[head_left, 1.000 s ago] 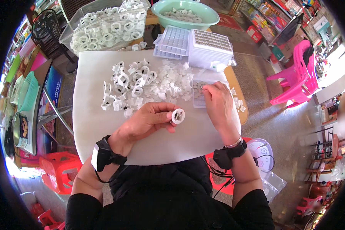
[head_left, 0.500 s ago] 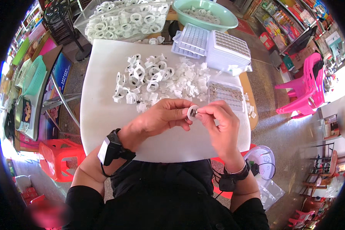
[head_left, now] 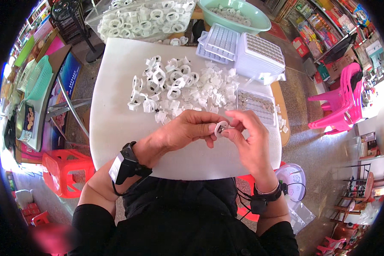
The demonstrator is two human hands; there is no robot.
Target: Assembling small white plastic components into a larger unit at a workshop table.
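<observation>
Above the near part of the white table (head_left: 119, 128), my left hand (head_left: 190, 130) pinches a small white plastic ring (head_left: 219, 131) with a dark part in its middle. The tip of my right hand's (head_left: 252, 138) thumb presses at the ring's right side, its other fingers curled above. Just beyond my hands lies a heap of similar white rings (head_left: 159, 77) with dark inserts. To its right spread many small white plastic pieces (head_left: 211, 91). A tray (head_left: 266, 114) of small round metallic-looking parts sits beyond my right hand.
At the back stand a clear bin (head_left: 143, 25) full of white rings and a green basin (head_left: 260, 23) of small parts. Stacked white trays (head_left: 260, 57) occupy the far right corner. A red stool (head_left: 66, 170) is left of the table, pink chairs (head_left: 341, 100) to the right.
Both hands and the ring appear slightly further right, as does the table's contents. My right index finger has lifted away from the ring, while the thumb stays against it.
</observation>
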